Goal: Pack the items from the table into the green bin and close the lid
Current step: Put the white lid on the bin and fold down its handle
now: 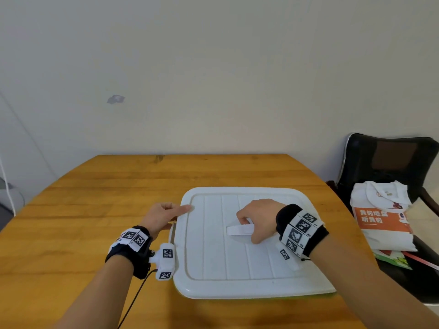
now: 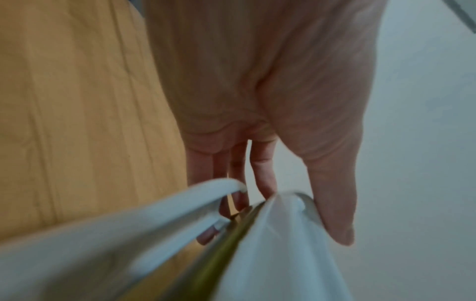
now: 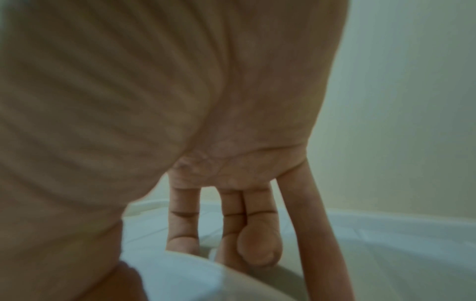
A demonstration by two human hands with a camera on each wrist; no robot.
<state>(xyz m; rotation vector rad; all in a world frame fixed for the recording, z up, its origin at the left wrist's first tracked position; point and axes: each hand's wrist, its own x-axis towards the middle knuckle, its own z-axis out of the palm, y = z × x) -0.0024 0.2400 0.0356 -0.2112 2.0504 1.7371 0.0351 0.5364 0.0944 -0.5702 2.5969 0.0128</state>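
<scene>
The lid (image 1: 249, 257) lies on the table (image 1: 95, 198); a chair (image 1: 389, 162) with bags (image 1: 382, 219) stands right.

Left hand (image 1: 164, 216) grips an edge, thumb on top, 4 fingers beneath. Right hand (image 1: 257, 218) curls, apparently pinching between thumb and fingers.

Seen from the wrist, the left hand (image 2: 257, 97) reaches down to the corner of a white lid (image 2: 278, 254) — the thumb (image 2: 332, 203) lies along its top while the fingers (image 2: 262, 173) drop past its edge. A white handle (image 2: 165, 209) arcs just beside the fingers, and a green strip of the bin (image 2: 219, 256) shows beneath the lid. The wooden table (image 2: 77, 112) fills the left side — all somewhat blurred.
</scene>
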